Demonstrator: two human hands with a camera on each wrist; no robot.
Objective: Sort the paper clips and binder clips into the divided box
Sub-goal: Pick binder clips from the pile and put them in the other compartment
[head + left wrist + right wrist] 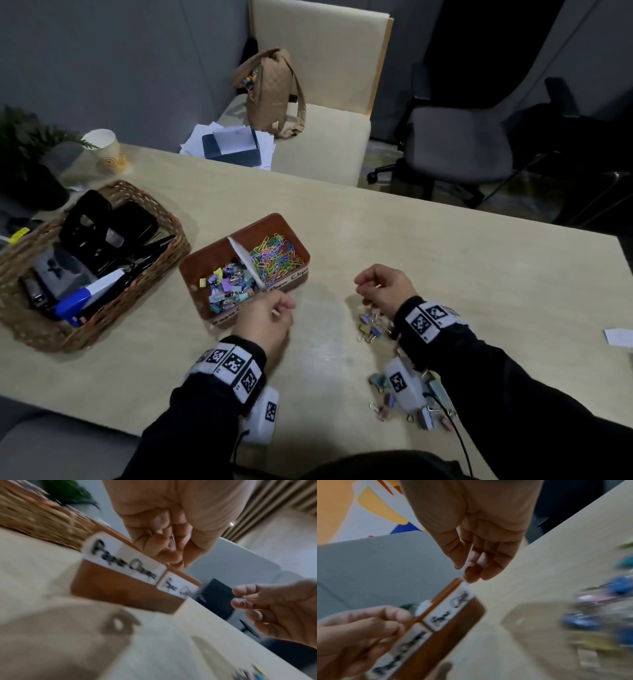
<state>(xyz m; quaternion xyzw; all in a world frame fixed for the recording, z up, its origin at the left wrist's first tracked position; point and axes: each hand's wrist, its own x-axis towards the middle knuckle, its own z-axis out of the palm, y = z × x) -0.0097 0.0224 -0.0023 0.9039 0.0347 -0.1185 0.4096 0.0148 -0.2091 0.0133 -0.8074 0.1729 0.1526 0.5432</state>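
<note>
Head view is showing my left hand [265, 320] hovering at the near rim of the brown divided box [191, 270], fingers curled together, and my right hand [383, 286] curling above the loose binder clips [371, 325] lying on the table [445, 246]. The box is already holding binder clips in its left compartment and coloured paper clips [274, 255] in its right one, past the white divider [246, 262]. I am judging that the step in hand is carrying clips to the box, so I am wanting to release low over the left compartment and keep clear of the divider. Whether either hand is actually pinching a clip I cannot tell: both wrist views are smearing with blur, and my right wrist is covering part of the pile, with more clips [380, 382] half hidden under the wrist camera.
</note>
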